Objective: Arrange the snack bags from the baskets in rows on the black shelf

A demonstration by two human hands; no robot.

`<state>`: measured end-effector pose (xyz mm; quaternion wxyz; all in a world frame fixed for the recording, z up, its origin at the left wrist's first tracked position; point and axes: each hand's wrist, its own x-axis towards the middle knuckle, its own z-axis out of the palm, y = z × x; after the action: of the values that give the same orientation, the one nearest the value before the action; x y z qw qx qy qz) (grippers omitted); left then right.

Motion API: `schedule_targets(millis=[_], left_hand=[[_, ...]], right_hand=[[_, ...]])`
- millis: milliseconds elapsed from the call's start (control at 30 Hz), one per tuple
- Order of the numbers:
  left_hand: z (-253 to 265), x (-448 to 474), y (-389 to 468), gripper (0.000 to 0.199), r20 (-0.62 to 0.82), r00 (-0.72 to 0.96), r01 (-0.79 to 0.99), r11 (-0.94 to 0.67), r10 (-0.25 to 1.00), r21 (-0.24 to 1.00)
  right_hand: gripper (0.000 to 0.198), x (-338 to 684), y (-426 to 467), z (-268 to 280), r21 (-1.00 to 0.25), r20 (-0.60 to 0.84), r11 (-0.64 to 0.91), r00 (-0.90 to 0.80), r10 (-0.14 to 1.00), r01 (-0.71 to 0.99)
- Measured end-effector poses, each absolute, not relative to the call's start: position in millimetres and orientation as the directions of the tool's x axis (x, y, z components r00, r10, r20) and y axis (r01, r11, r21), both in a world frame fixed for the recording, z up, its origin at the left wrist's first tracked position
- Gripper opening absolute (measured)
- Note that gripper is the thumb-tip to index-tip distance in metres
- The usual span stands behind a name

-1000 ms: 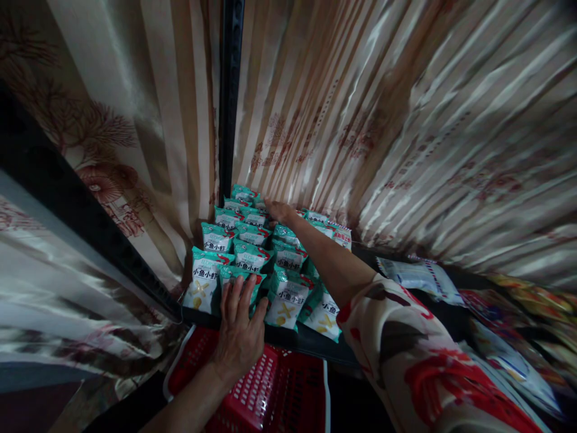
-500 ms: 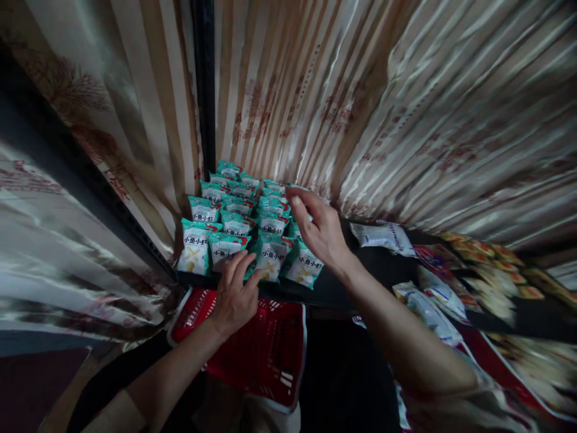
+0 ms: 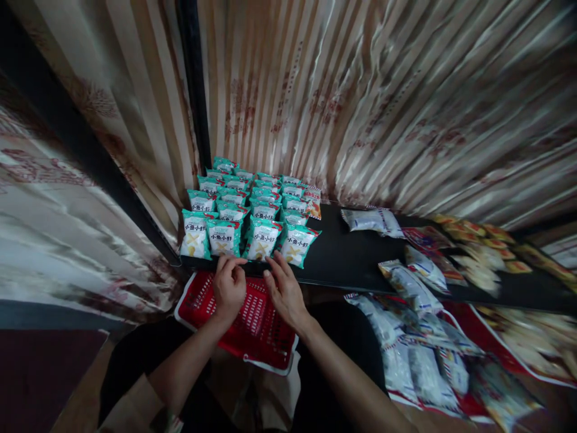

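Small teal-and-white snack bags (image 3: 262, 239) stand upright in several rows on a black shelf (image 3: 331, 264). My left hand (image 3: 229, 287) is at the shelf's front edge, just below the second front bag (image 3: 223, 239); its fingers are bent but apart, and nothing shows in them. Beside it, my right hand (image 3: 287, 296) has its fingers stretched toward the bottom of the front bag on the right (image 3: 298, 243). Whether the fingertips touch the bags I cannot tell. Under both hands is a red plastic basket (image 3: 252, 310) with a pale rim.
An orange-red packet (image 3: 312, 202) stands right of the teal bags. Farther right on the shelf lie a white packet (image 3: 372, 222) and yellow packets (image 3: 473, 231). Several silvery bags (image 3: 424, 367) fill a red basket below. Striped curtains (image 3: 279, 90) and a dark post (image 3: 193, 84) border the shelf.
My right hand has come down from above the right-hand bags to the shelf's front edge. My left hand has dropped slightly off the front bag. The view has shifted a little.
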<state>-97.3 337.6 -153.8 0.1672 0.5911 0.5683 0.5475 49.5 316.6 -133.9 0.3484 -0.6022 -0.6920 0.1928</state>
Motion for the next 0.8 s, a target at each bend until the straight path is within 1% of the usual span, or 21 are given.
schedule_targets(millis=[133,200,267,333,400,467,533,633,800], left_hand=[[-164,-100,342,0.023,0.286,-0.370,0.358,-0.148,0.884,0.922],[-163,-108,346,0.022,0.235,-0.411,0.293,-0.116,0.881,0.949],[-158,-118,352,0.020,0.215,-0.463,0.264,-0.098,0.860,0.960],[-152,-126,357,0.018,0.253,-0.514,0.306,-0.100,0.819,0.947],[-146,-132,361,0.018,0.334,-0.526,0.400,-0.119,0.782,0.909],[-140,-133,363,0.022,0.424,-0.487,0.501,-0.154,0.763,0.852],[-135,-131,363,0.025,0.481,-0.434,0.573,-0.179,0.762,0.800],[-132,-124,362,0.035,0.494,-0.366,0.646,-0.168,0.789,0.745],[-134,-120,364,0.053,0.485,-0.282,0.764,-0.112,0.827,0.635]], right_hand=[[0.042,47,320,-144,-0.659,0.271,0.191,-0.008,0.963,0.728],[0.042,47,320,-149,-0.658,0.275,0.198,-0.014,0.961,0.726],[0.042,47,321,-153,-0.659,0.286,0.204,-0.009,0.958,0.724],[0.043,46,323,-155,-0.662,0.301,0.198,0.014,0.954,0.723],[0.045,44,326,-157,-0.665,0.316,0.187,0.045,0.948,0.723],[0.049,39,330,-158,-0.661,0.326,0.185,0.056,0.944,0.727],[0.052,34,333,-159,-0.647,0.338,0.183,0.063,0.939,0.740],[0.056,25,337,-161,-0.622,0.340,0.143,0.102,0.935,0.770],[0.065,14,343,-163,-0.589,0.323,0.002,0.233,0.917,0.808]])
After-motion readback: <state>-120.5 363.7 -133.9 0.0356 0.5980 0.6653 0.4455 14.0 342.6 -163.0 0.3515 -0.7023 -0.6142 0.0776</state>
